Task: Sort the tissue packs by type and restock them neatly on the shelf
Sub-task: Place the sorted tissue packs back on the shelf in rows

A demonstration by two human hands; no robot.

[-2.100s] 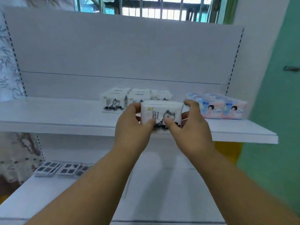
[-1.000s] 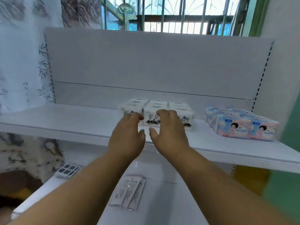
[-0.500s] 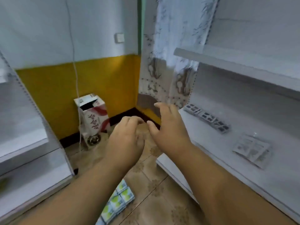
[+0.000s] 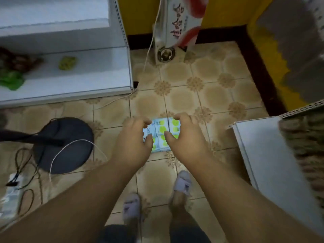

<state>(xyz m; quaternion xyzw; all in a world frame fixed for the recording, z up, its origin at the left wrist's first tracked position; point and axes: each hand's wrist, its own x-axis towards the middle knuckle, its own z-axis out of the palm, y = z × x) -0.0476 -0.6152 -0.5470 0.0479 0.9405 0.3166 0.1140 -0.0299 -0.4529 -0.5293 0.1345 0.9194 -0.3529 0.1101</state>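
- The tissue packs lie flat on the tiled floor at the centre of your view, a soft rectangular bundle in pale blue-white plastic wrap with round lime-green spots. The print on them is too blurred to read.
- Your left hand hangs over the bundle's 9 o'clock side, fingers loosely curled and thumb spread; the grip is apart and holds nothing, and I cannot tell if the fingertips touch the wrap.
- Your right hand mirrors it on the 3 o'clock side, fingers bent over the far edge, thumb at the near side; also apart, contact unclear.
- The floor is glossy beige ceramic with brown floral medallions at the tile corners.
- At 12 o'clock a white carton with red swirls and dark brush-style characters stands against the yellow wall; the writing is not legible to me.
- At 10 o'clock sits a low white metal shelf carrying a yellow-green lump and crumpled green and dark wrappers.
- At 9 o'clock a round dark fan base lies on the floor with thin black and white cables looped across it.
- At 3 o'clock is the edge of another white shelf, smooth and flat.
- At 6 o'clock your feet wear pale slippers.
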